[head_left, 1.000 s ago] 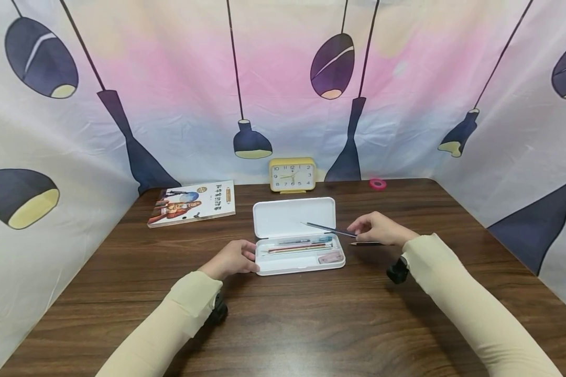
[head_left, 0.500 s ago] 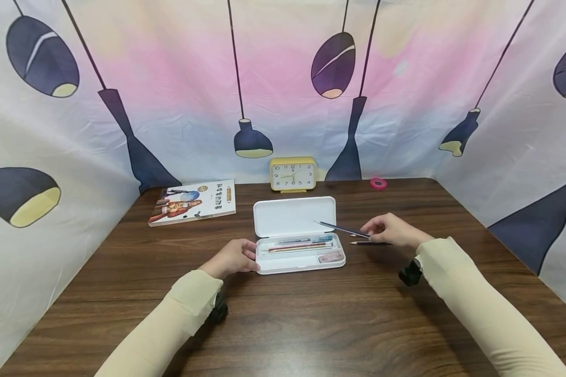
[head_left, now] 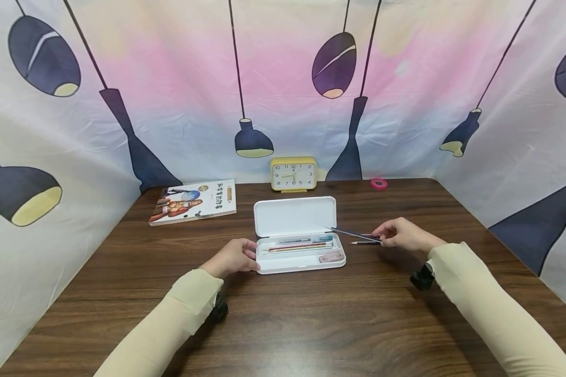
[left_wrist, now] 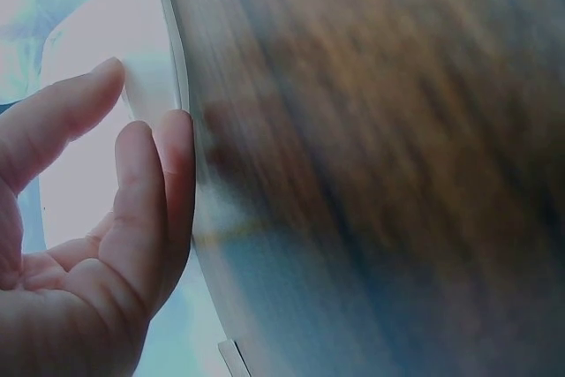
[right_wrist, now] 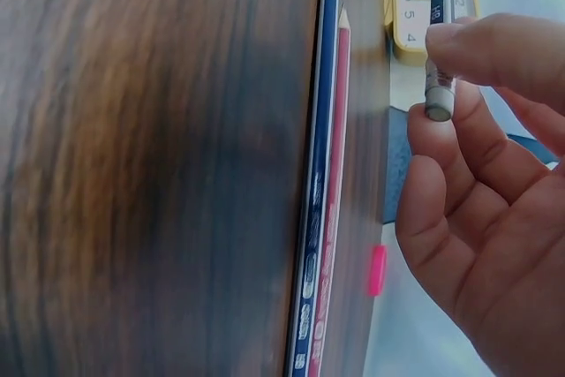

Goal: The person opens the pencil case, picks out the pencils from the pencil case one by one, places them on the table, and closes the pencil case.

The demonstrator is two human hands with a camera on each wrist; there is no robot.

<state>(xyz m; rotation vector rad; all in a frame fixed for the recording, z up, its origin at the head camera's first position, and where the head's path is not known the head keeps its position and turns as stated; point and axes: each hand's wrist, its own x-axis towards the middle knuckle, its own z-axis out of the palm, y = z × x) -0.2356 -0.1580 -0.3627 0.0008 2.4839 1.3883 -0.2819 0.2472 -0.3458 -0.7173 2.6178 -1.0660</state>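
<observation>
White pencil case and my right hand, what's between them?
In the head view, the held pencil runs from the right hand toward the pencil case; a blue pencil and a pink pencil lie there, plainer in the right wrist view.

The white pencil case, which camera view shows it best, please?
The head view: the white pencil case appears open, nearly whole, its inside visible. The left wrist view shows only a pale, overexposed part by the left hand. The right wrist view does not show it.
</observation>
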